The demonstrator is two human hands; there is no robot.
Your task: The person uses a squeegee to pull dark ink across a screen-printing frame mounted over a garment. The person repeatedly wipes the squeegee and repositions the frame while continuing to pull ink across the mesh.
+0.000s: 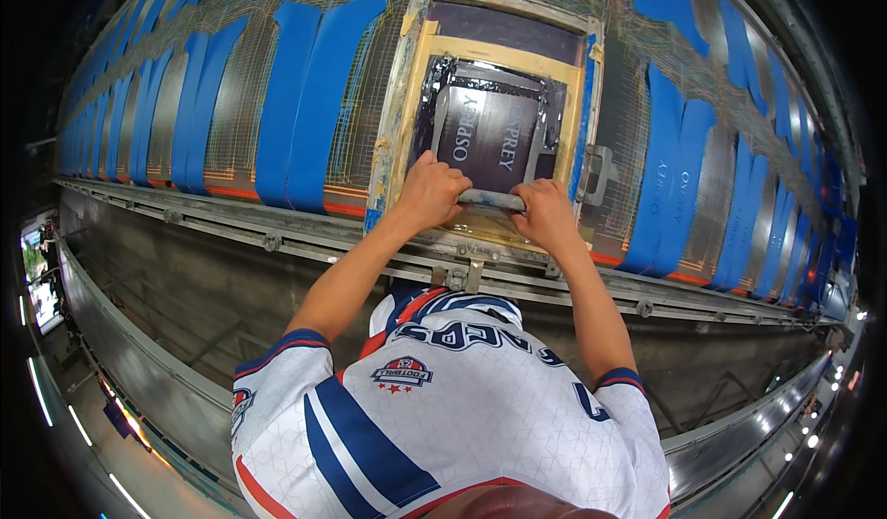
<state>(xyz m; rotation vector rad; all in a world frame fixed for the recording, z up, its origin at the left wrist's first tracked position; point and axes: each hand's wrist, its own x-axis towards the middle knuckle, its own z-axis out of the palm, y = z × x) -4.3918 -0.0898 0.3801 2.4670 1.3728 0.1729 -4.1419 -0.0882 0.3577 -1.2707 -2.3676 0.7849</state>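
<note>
Both of my hands are closed around a grey bar-shaped handle, likely a squeegee's, lying crosswise over the near part of a screen-printing frame. My left hand grips its left end and my right hand its right end. Between them the middle of the squeegee shows; its blade is hidden. The screen-printing frame has light metal sides and tan tape around a mesh window with pale lettering. Glossy dark ink lies along the window's edges.
Blue fabric pieces lie in rows on the long printing table, left of the frame, with more blue pieces to the right. A metal rail with clamps follows the near edge. A grey bracket sits at the frame's right side.
</note>
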